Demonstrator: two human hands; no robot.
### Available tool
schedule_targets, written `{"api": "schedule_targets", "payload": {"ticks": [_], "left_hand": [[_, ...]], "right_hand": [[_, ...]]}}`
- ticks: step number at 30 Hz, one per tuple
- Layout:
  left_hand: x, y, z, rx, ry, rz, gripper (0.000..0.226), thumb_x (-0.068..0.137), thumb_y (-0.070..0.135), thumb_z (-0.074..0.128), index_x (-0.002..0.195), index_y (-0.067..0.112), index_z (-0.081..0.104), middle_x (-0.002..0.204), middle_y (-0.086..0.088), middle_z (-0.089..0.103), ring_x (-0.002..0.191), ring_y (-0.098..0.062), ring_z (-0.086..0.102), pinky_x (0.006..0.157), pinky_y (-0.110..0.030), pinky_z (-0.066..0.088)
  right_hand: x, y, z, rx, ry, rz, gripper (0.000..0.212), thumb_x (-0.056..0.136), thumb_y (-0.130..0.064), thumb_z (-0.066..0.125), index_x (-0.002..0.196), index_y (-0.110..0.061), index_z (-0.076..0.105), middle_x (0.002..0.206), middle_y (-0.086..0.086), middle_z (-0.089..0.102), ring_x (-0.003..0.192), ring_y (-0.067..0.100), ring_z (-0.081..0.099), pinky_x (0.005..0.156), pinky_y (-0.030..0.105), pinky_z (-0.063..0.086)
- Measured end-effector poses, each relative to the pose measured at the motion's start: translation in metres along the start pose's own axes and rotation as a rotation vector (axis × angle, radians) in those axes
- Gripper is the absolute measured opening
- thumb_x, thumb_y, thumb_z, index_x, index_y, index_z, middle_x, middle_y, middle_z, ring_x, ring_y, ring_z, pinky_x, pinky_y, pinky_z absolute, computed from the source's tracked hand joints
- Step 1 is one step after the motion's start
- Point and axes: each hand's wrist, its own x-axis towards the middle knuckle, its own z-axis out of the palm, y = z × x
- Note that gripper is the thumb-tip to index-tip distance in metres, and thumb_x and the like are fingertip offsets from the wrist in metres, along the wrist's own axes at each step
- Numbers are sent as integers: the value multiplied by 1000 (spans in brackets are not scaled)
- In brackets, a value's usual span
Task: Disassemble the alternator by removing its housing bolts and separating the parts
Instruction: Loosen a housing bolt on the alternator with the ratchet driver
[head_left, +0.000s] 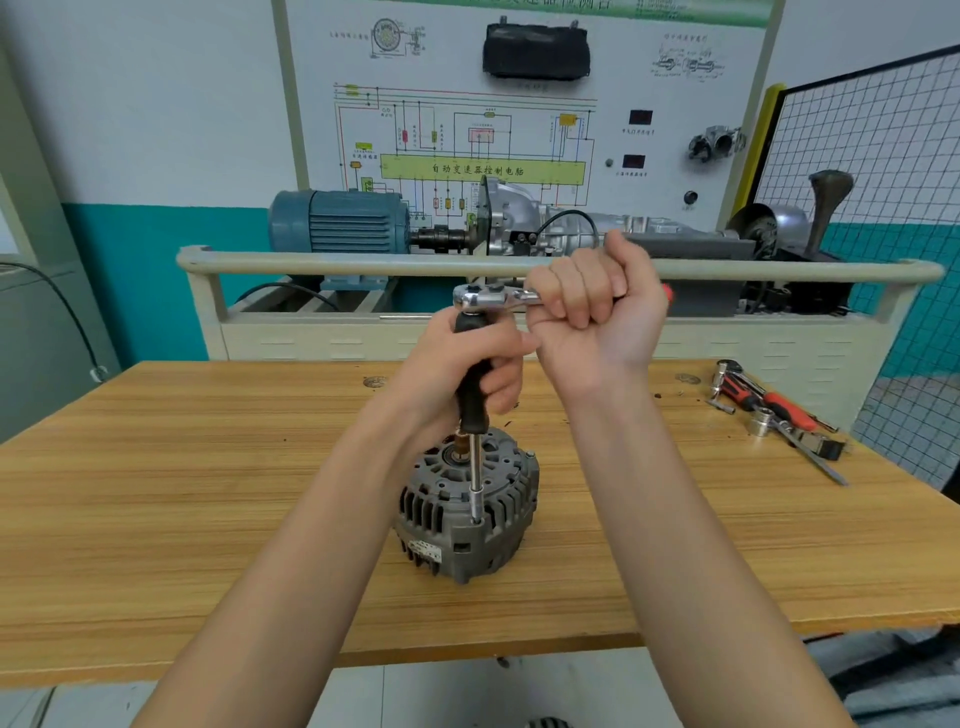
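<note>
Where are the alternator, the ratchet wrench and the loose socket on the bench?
alternator (467, 525), head view, on its grey finned housing.
ratchet wrench (480, 298), head view, on its chrome head.
loose socket (761, 421), head view, on its silver side wall.

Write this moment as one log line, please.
left hand: grips extension handle | right hand: grips ratchet | socket on alternator bolt
</note>
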Motion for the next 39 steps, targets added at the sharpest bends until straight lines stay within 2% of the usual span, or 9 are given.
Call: {"api": "schedule_targets", "payload": {"ticks": [3, 6, 11, 16, 19, 24, 29, 35, 39], "left_hand": [[1, 1, 1, -4, -61, -51, 37, 75, 6, 55, 46, 19, 37, 36, 7, 28, 28, -6, 22, 37, -15, 19], [2, 0, 7, 63, 73, -40, 41, 75, 3, 54, 44, 23, 37, 38, 8, 26, 30, -7, 19, 38, -13, 18], [6, -7, 21, 176, 434, 44, 44, 83, -8, 52, 55, 18, 31, 44, 4, 26, 36, -10, 19, 37, -16, 19], [7, -11, 25, 275, 556, 139, 41, 82, -2, 61, 56, 16, 35, 53, -2, 29, 50, -15, 24, 45, -24, 21], [4, -9, 18, 234, 450, 97, 42, 80, -8, 57, 54, 16, 35, 45, 2, 31, 40, -13, 25, 40, -20, 24], [-1, 4, -1, 148, 19, 32, 33, 72, 5, 64, 47, 18, 46, 42, 0, 41, 36, -17, 37, 44, -21, 36], [1, 3, -1, -72, -164, -128, 34, 72, 13, 58, 44, 18, 40, 35, 6, 31, 28, -6, 25, 36, -15, 24], [6, -4, 13, 105, 318, -58, 43, 83, 4, 51, 47, 19, 35, 37, 4, 25, 31, -9, 17, 35, -14, 17], [5, -5, 27, 323, 502, 133, 28, 84, 15, 50, 65, -4, 43, 54, -15, 40, 49, -29, 32, 43, -37, 29]], "right_hand": [[10, -3, -5, 131, 75, 90, 48, 85, -11, 42, 39, -16, 30, 31, -3, 22, 40, 9, 5, 38, 21, 17], [4, -4, -1, 65, 54, 22, 51, 88, -12, 40, 38, -17, 32, 31, -4, 22, 39, 10, 6, 37, 22, 19], [-21, 13, 10, -383, -154, -397, 53, 94, -9, 39, 42, -19, 36, 36, -7, 26, 36, 8, 17, 43, 26, 21], [-32, 33, 13, -593, -245, -670, 41, 86, -3, 49, 49, -19, 44, 41, -5, 33, 38, 7, 28, 49, 26, 24], [-24, 18, 12, -457, -242, -474, 47, 90, -5, 42, 44, -18, 38, 37, -7, 29, 35, 7, 21, 44, 25, 21], [1, -7, 1, -56, -58, 50, 52, 90, -14, 39, 39, -17, 35, 32, -4, 25, 39, 10, 9, 40, 22, 23], [13, -6, -4, 120, 59, 153, 49, 88, -13, 40, 39, -16, 32, 31, -3, 24, 39, 8, 8, 38, 21, 20], [-13, 14, 7, -382, -139, -342, 54, 96, -9, 37, 43, -18, 36, 36, -7, 27, 33, 8, 23, 42, 25, 23], [-33, 45, 8, -860, -288, -819, 32, 86, -10, 51, 57, -21, 43, 51, -8, 41, 43, 12, 35, 48, 29, 29]]}}
